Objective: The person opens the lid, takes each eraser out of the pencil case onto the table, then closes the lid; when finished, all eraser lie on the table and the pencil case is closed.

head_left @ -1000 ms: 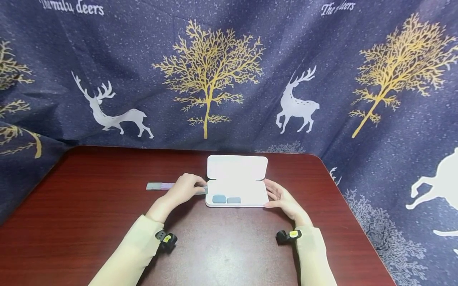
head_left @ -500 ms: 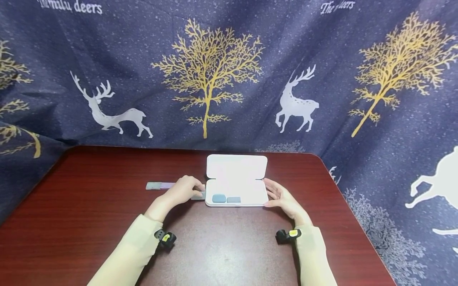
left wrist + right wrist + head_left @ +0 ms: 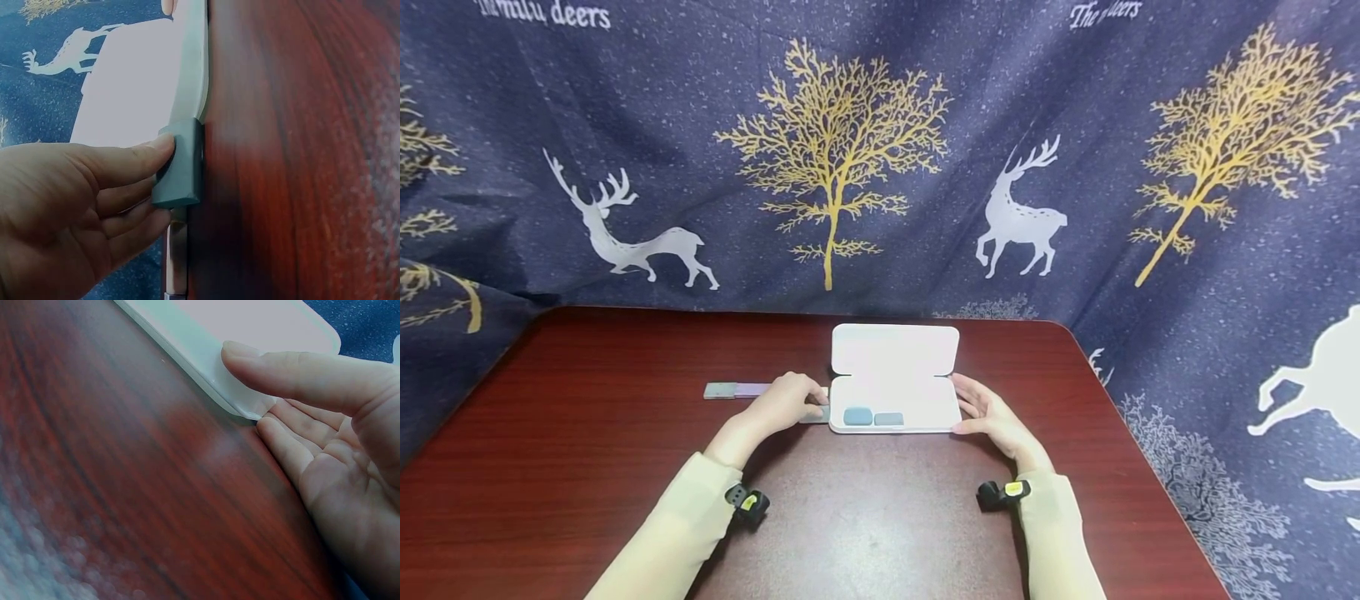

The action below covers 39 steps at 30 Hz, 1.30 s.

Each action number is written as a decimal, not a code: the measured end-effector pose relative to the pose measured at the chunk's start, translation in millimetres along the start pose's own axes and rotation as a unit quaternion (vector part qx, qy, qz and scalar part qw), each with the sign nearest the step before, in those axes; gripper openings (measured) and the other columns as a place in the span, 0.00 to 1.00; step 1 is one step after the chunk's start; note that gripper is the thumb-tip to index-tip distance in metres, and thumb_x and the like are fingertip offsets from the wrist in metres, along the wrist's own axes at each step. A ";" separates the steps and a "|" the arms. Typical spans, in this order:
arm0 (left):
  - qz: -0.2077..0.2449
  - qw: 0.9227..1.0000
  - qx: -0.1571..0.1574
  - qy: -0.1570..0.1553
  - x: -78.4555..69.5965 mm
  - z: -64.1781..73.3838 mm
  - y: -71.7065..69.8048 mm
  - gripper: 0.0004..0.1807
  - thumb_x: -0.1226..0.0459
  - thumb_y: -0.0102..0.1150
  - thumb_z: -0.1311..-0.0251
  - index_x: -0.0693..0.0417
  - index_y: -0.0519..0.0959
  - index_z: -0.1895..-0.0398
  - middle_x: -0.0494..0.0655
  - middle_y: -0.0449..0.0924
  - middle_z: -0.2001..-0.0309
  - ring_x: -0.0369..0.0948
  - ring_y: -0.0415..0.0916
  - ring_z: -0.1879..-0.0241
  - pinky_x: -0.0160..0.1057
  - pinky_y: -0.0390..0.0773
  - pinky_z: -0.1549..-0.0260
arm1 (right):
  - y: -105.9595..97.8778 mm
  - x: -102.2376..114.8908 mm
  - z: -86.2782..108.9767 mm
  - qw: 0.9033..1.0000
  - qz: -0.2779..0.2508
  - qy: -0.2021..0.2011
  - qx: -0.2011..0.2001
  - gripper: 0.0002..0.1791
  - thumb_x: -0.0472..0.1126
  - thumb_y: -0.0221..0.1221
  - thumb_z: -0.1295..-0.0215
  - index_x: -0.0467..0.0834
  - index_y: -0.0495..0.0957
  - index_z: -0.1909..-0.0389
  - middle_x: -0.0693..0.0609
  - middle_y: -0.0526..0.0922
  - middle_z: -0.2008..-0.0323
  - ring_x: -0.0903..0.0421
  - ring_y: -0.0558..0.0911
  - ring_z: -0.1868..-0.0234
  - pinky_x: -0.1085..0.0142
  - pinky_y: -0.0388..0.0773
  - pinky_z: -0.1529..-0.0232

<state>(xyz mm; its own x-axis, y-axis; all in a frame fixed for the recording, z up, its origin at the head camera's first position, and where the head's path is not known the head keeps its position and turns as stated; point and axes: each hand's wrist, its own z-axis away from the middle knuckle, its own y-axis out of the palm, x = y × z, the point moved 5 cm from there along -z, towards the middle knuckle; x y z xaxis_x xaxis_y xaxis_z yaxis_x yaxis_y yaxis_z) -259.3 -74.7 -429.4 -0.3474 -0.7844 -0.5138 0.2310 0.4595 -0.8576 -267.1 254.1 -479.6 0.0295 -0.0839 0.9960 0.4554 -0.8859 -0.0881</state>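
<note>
A white hinged case (image 3: 921, 400) lies with its lid (image 3: 895, 348) raised at the back; its inside is too bright to make out much. Two blue-grey blocks, a rounded one (image 3: 858, 416) and a flatter one (image 3: 889, 419), sit along its front left. My left hand (image 3: 784, 402) pinches a grey-green block (image 3: 180, 165) at the case's left end, thumb on its near top face. My right hand (image 3: 992, 421) holds the case's right end, with the thumb (image 3: 262, 372) over the front corner and the other fingers along the side.
To the left on the dark red wooden table (image 3: 625, 467) lies a flat strip, with a grey-green end (image 3: 720, 391) and a lilac part (image 3: 750, 390) running behind my left hand. A blue curtain (image 3: 910, 250) with trees and deer hangs beyond the table.
My left hand has come slightly toward the front with the grey-green block, which now shows more below the fingers. The right hand and the case stay put.
</note>
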 end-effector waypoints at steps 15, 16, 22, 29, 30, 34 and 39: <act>-0.021 0.999 -0.023 0.017 -2.3 -2.3 -0.1 0.08 0.68 0.68 0.46 0.58 0.88 0.63 0.50 0.88 0.62 0.50 0.83 0.53 0.47 0.81 0.50 | 0.0 1.0 -0.3 1.000 -0.002 0.004 0.001 0.51 0.21 0.63 0.49 0.28 0.45 0.27 0.27 0.47 0.26 0.31 0.52 0.27 0.77 0.71 0.39; -0.019 0.999 -0.023 0.017 -2.8 -2.6 -0.1 0.08 0.68 0.68 0.46 0.58 0.88 0.63 0.50 0.88 0.62 0.50 0.83 0.54 0.47 0.81 0.51 | -0.2 1.3 -0.3 1.000 -0.003 0.005 0.001 0.50 0.22 0.62 0.49 0.28 0.45 0.27 0.27 0.47 0.26 0.30 0.52 0.27 0.76 0.71 0.39; -0.019 0.999 -0.022 0.018 -3.2 -4.1 1.3 0.07 0.69 0.69 0.48 0.57 0.88 0.64 0.49 0.88 0.62 0.48 0.83 0.55 0.46 0.82 0.52 | -0.4 1.8 0.1 1.000 -0.007 0.011 0.000 0.51 0.22 0.63 0.49 0.28 0.45 0.26 0.27 0.47 0.26 0.31 0.52 0.27 0.76 0.71 0.39; -0.028 0.999 -0.031 0.017 -1.3 -4.2 1.1 0.05 0.69 0.69 0.49 0.55 0.86 0.68 0.47 0.87 0.66 0.46 0.84 0.60 0.45 0.82 0.56 | 0.8 2.1 -0.7 1.000 -0.012 0.009 0.002 0.51 0.21 0.62 0.49 0.27 0.45 0.27 0.27 0.47 0.26 0.30 0.51 0.27 0.76 0.72 0.40; -0.029 0.999 -0.031 0.015 -1.0 -4.4 1.0 0.05 0.69 0.69 0.48 0.55 0.87 0.67 0.47 0.87 0.65 0.46 0.84 0.59 0.45 0.82 0.55 | 0.9 2.2 -0.9 1.000 -0.013 0.008 0.002 0.51 0.21 0.62 0.50 0.27 0.45 0.27 0.27 0.46 0.26 0.31 0.51 0.27 0.76 0.72 0.40; -0.033 0.999 -0.032 0.017 -2.4 -5.0 0.7 0.05 0.69 0.68 0.47 0.56 0.87 0.67 0.48 0.87 0.64 0.48 0.83 0.56 0.46 0.82 0.52 | 0.3 1.6 -1.2 1.000 -0.016 0.007 0.000 0.51 0.21 0.62 0.50 0.27 0.45 0.27 0.27 0.46 0.26 0.31 0.51 0.26 0.77 0.71 0.40; -0.038 0.999 -0.027 0.015 -3.0 -5.7 1.9 0.05 0.68 0.68 0.47 0.57 0.87 0.66 0.49 0.88 0.63 0.49 0.83 0.55 0.47 0.82 0.52 | -0.2 0.5 -0.9 1.000 -0.017 0.006 0.001 0.51 0.21 0.62 0.50 0.27 0.45 0.27 0.27 0.46 0.26 0.31 0.51 0.26 0.77 0.71 0.40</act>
<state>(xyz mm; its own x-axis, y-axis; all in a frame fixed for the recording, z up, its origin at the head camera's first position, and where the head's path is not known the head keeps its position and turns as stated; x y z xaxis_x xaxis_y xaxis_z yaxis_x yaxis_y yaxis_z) -262.9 -69.1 -429.7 -0.3899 -0.8053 -0.4466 0.1542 0.4211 -0.8938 -268.0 253.8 -479.1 0.0029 -0.0595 0.9982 0.4573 -0.8877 -0.0542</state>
